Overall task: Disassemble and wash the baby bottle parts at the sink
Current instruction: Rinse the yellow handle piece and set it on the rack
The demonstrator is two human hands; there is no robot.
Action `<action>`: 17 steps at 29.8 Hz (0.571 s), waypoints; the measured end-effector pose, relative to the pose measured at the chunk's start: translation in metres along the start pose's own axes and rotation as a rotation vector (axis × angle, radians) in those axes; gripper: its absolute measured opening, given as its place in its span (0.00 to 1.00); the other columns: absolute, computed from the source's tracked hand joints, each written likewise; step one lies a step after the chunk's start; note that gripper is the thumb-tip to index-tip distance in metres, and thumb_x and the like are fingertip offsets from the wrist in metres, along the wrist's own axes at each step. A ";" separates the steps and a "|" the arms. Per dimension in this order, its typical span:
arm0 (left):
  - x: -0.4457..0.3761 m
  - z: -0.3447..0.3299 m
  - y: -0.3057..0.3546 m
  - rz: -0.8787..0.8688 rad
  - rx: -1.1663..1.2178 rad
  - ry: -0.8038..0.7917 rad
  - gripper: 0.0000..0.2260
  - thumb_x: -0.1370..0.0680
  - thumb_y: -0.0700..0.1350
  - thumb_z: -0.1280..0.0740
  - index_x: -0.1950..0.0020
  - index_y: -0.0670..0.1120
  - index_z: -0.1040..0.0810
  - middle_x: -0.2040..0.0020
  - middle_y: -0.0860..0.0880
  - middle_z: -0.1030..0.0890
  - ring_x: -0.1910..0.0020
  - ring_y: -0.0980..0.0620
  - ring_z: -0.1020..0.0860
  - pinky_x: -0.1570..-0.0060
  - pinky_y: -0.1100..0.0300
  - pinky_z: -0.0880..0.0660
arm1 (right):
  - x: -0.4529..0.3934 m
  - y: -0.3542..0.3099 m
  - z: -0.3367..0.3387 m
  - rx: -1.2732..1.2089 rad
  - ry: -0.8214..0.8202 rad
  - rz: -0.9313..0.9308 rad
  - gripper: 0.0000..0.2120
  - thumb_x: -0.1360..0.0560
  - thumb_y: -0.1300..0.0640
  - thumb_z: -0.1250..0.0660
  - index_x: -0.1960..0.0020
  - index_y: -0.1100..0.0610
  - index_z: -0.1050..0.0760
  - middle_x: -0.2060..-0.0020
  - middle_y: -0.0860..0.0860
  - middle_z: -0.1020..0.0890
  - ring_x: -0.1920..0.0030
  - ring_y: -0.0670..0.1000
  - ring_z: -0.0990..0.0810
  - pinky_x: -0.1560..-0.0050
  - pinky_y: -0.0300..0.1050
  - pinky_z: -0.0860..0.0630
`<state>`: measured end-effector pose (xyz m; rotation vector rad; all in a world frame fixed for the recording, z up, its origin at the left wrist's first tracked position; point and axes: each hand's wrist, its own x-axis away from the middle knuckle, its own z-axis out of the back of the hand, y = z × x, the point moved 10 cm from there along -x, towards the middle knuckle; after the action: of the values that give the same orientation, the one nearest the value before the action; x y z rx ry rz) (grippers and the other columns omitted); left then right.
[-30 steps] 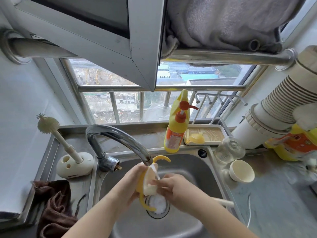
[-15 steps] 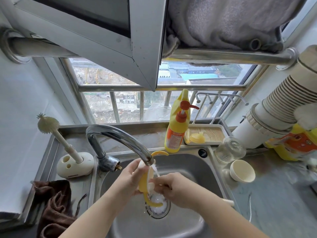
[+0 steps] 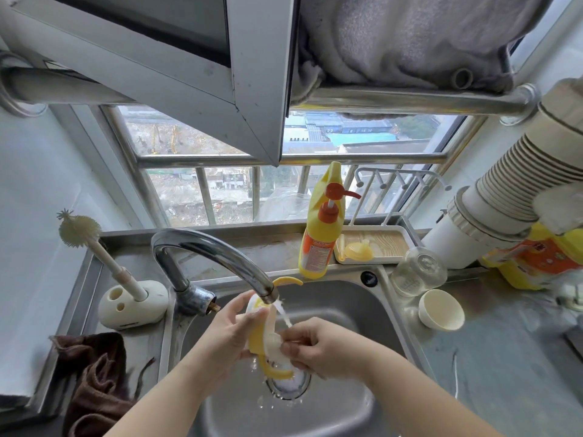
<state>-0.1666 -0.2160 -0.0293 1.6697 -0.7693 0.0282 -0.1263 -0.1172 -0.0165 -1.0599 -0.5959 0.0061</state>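
Head view, left to right: one brown cloth [image 3: 94, 373]; one bottle brush [image 3: 94, 244] upright in one white holder [image 3: 132, 305]; one faucet [image 3: 214, 257], running. Two hands over one sink [image 3: 340, 298]: left hand [image 3: 227, 339] grips one yellow handle ring [image 3: 263, 335] under the stream, fingers curled round it; right hand [image 3: 318, 345] pinches what looks like a sponge against it. One detergent bottle [image 3: 318, 244]; one tray [image 3: 391, 244] with one yellow spout [image 3: 358, 250]; one glass bottle [image 3: 418, 272]; one white cap [image 3: 441, 310].
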 end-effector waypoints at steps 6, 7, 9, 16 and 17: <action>-0.002 -0.016 -0.002 0.094 0.065 -0.056 0.15 0.43 0.56 0.30 0.61 0.49 0.18 0.67 0.48 0.19 0.70 0.53 0.22 0.70 0.56 0.22 | 0.013 -0.046 0.026 1.076 0.490 0.429 0.24 0.38 0.65 0.36 0.43 0.51 0.27 0.67 0.49 0.26 0.71 0.50 0.24 0.78 0.41 0.30; -0.001 -0.018 -0.004 0.116 0.081 -0.070 0.14 0.41 0.55 0.30 0.62 0.48 0.18 0.69 0.48 0.20 0.72 0.52 0.22 0.72 0.56 0.22 | 0.015 -0.047 0.026 1.068 0.504 0.459 0.25 0.39 0.64 0.37 0.43 0.50 0.30 0.69 0.48 0.26 0.73 0.49 0.26 0.80 0.39 0.31; 0.000 -0.020 -0.005 0.121 0.082 -0.079 0.17 0.42 0.55 0.30 0.59 0.47 0.20 0.68 0.47 0.20 0.71 0.51 0.22 0.73 0.55 0.22 | 0.012 -0.035 0.025 1.003 0.469 0.406 0.27 0.38 0.65 0.35 0.42 0.48 0.32 0.68 0.48 0.24 0.73 0.49 0.25 0.79 0.41 0.30; -0.004 -0.023 -0.011 0.002 -0.048 -0.174 0.38 0.44 0.58 0.21 0.41 0.41 0.28 0.54 0.43 0.18 0.58 0.50 0.20 0.60 0.57 0.23 | 0.007 0.012 0.007 0.079 -0.049 -0.111 0.11 0.20 0.54 0.42 0.42 0.50 0.23 0.69 0.45 0.27 0.72 0.42 0.31 0.69 0.34 0.33; -0.004 -0.022 -0.015 0.019 -0.041 -0.190 0.40 0.44 0.59 0.20 0.39 0.41 0.28 0.50 0.41 0.19 0.53 0.48 0.20 0.55 0.55 0.24 | 0.008 0.010 0.010 -0.043 -0.041 -0.129 0.10 0.20 0.54 0.42 0.45 0.48 0.22 0.71 0.45 0.28 0.73 0.43 0.33 0.72 0.35 0.35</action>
<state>-0.1542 -0.1943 -0.0380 1.6417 -0.9222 -0.1339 -0.1209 -0.1016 -0.0178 -1.0632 -0.7032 -0.0988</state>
